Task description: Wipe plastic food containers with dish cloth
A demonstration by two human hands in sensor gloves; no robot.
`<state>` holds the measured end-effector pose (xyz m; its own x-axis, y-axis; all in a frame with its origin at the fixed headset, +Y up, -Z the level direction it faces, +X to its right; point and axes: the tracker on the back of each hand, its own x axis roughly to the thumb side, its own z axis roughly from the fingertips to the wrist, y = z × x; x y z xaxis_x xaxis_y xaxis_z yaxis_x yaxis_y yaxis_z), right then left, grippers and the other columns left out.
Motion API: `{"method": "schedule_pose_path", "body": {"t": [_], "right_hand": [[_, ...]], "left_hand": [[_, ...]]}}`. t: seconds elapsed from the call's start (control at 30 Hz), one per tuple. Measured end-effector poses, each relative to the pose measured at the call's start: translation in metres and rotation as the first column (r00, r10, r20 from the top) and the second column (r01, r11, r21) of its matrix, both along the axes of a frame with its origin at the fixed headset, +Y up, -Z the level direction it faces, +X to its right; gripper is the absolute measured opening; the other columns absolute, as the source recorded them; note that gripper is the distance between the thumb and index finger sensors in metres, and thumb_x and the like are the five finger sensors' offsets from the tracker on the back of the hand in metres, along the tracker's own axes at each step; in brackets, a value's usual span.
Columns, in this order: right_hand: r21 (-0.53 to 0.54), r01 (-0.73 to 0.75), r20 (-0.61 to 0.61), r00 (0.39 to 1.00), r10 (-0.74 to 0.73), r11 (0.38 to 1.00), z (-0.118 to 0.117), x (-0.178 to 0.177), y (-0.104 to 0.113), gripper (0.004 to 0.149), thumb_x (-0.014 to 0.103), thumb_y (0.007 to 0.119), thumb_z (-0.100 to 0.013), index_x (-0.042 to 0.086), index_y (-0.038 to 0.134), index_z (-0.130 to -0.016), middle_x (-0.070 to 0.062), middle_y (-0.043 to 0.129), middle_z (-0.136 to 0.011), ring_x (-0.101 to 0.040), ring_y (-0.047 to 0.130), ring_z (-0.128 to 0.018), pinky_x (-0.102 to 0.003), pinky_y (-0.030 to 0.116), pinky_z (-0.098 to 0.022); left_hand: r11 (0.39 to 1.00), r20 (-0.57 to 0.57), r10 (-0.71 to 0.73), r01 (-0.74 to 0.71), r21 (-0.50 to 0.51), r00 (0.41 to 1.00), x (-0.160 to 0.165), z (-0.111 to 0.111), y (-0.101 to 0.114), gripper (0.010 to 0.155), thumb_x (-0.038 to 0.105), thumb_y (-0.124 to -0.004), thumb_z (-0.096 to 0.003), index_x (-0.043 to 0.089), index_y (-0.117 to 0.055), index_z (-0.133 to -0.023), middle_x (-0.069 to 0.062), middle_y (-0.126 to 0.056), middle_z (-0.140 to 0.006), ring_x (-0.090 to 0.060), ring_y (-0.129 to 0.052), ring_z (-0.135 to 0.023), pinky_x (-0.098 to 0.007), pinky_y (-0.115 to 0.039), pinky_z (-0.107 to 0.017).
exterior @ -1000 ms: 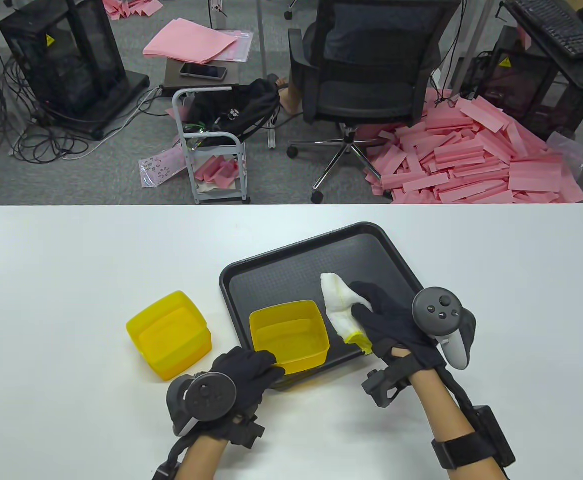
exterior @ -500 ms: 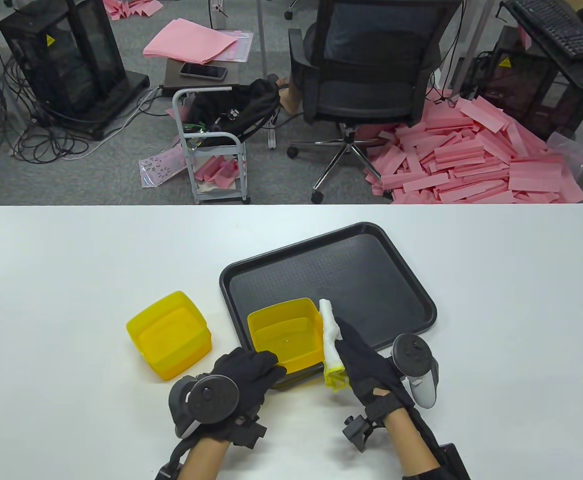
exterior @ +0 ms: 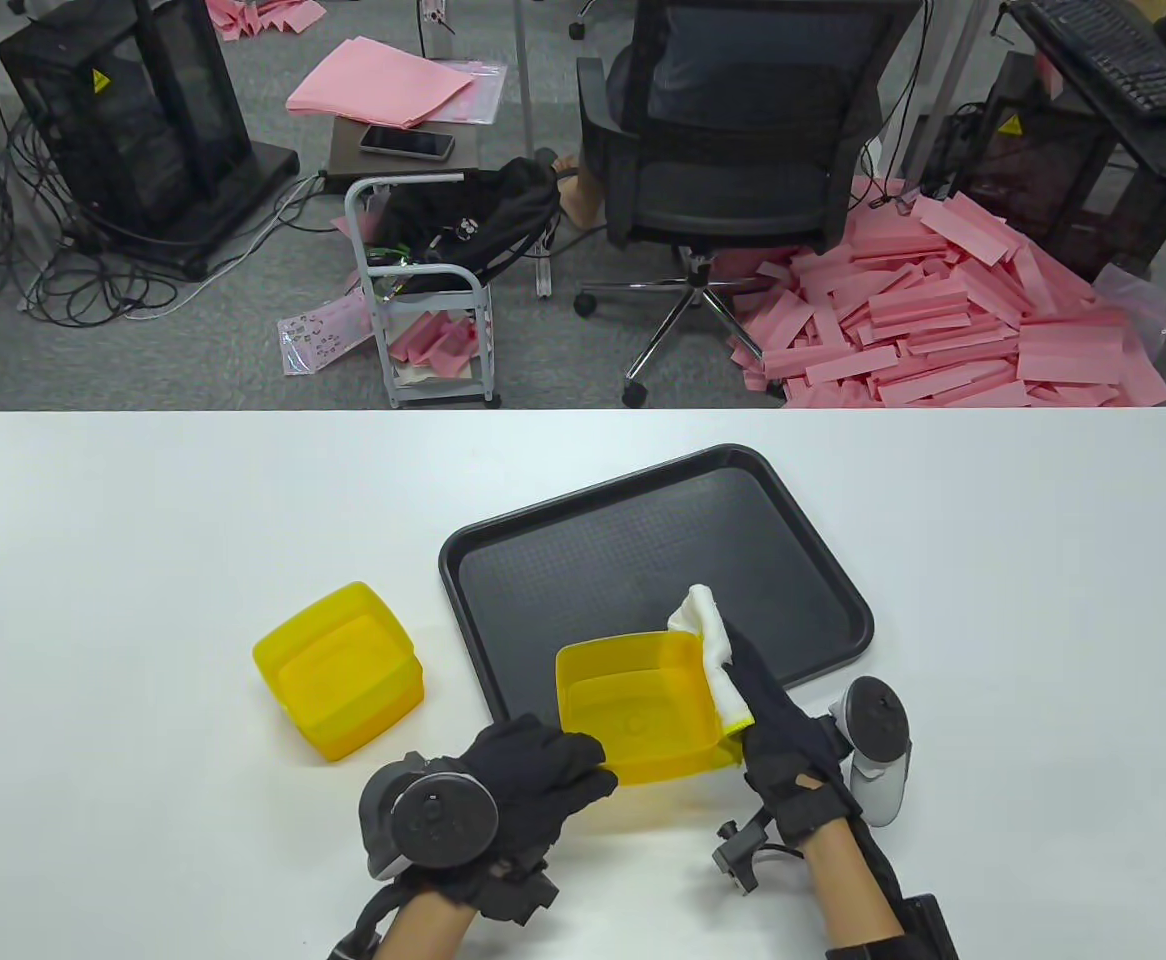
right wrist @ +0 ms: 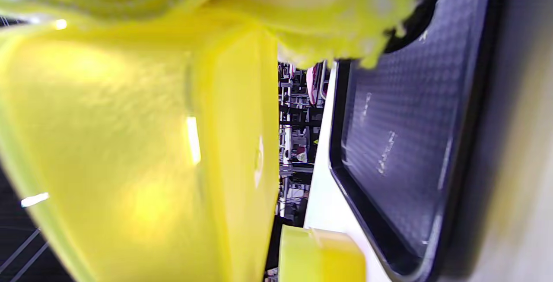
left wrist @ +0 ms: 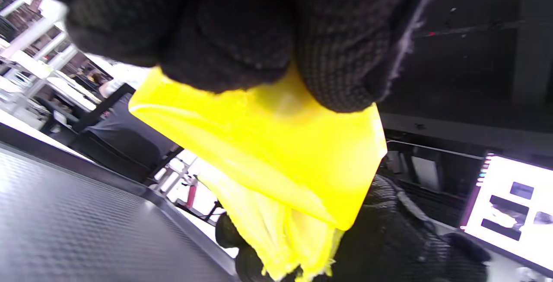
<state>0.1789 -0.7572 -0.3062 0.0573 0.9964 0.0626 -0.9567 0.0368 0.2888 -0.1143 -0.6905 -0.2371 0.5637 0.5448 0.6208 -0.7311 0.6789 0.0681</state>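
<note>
gripping the near left corner of the yellow container (exterior: 641, 720), the left hand (exterior: 533, 770) has its fingers closed over the rim, seemingly to steady it, tipped up over the near edge of the black tray (exterior: 793, 530). the right hand (exterior: 778, 725) is wrapped round the white dish cloth (exterior: 713, 660) and presses it against the container's right wall, a hold that suits wiping that side. a second yellow container (exterior: 338, 670) sits on the white table (exterior: 143, 520) to the left, well apart, probably so it stays out of the way.
</note>
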Motion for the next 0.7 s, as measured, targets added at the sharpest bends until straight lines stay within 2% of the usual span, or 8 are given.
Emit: {"method": "schedule_pose_path", "body": {"t": [0.23,0.4,0.5,0.6,0.7], "right_hand": [[-0.041,0.131,-0.08,0.988,-0.134,0.991,-0.003,0.008,-0.003,0.057,0.06,0.054,-0.063,0.03,0.06,-0.111,-0.016,0.068,-0.109,-0.044,0.079,-0.081,-0.053,0.079,-0.054],[-0.127,0.227,-0.195,0.949,-0.248,0.966,-0.005,0.008,-0.009,0.058,0.061,0.053,-0.064,0.027,0.066,-0.109,-0.016,0.07,-0.108,-0.045,0.08,-0.079,-0.052,0.08,-0.053],[-0.176,0.266,-0.278,0.91,-0.307,0.948,-0.006,0.006,-0.013,0.059,0.063,0.052,-0.065,0.027,0.066,-0.109,-0.015,0.07,-0.109,-0.045,0.08,-0.08,-0.051,0.08,-0.053],[-0.26,0.306,-0.388,0.835,-0.39,0.916,-0.005,0.001,-0.017,0.06,0.064,0.052,-0.065,0.026,0.066,-0.11,-0.017,0.066,-0.112,-0.047,0.077,-0.083,-0.052,0.078,-0.055],[-0.294,0.326,-0.436,0.791,-0.429,0.899,-0.002,-0.004,-0.017,0.061,0.064,0.055,-0.065,0.024,0.067,-0.11,-0.017,0.066,-0.113,-0.047,0.077,-0.083,-0.052,0.079,-0.055]], "left_hand": [[0.999,0.095,0.039,-0.039,0.0,0.995,0.005,0.003,0.001,0.041,0.05,-0.088,-0.0402,0.023,-0.099,-0.069,-0.002,-0.102,-0.04,-0.026,-0.099,-0.038,-0.044,-0.085,-0.033],[0.997,0.169,0.073,-0.069,-0.026,0.983,0.007,0.005,0.003,0.041,0.05,-0.088,-0.0407,0.022,-0.099,-0.069,-0.002,-0.102,-0.04,-0.026,-0.099,-0.038,-0.044,-0.085,-0.033],[0.996,0.208,0.083,-0.077,-0.033,0.975,0.009,0.006,0.005,0.041,0.05,-0.088,-0.041,0.023,-0.099,-0.069,-0.002,-0.102,-0.041,-0.026,-0.099,-0.039,-0.044,-0.085,-0.033],[0.994,0.265,0.109,-0.098,-0.052,0.958,0.014,0.01,0.007,0.041,0.05,-0.087,-0.0412,0.023,-0.098,-0.07,-0.002,-0.102,-0.042,-0.026,-0.099,-0.04,-0.044,-0.085,-0.034],[0.992,0.309,0.122,-0.112,-0.052,0.943,0.02,0.014,0.011,0.041,0.05,-0.087,-0.0416,0.024,-0.098,-0.07,-0.002,-0.101,-0.043,-0.026,-0.098,-0.04,-0.044,-0.085,-0.034]]}}
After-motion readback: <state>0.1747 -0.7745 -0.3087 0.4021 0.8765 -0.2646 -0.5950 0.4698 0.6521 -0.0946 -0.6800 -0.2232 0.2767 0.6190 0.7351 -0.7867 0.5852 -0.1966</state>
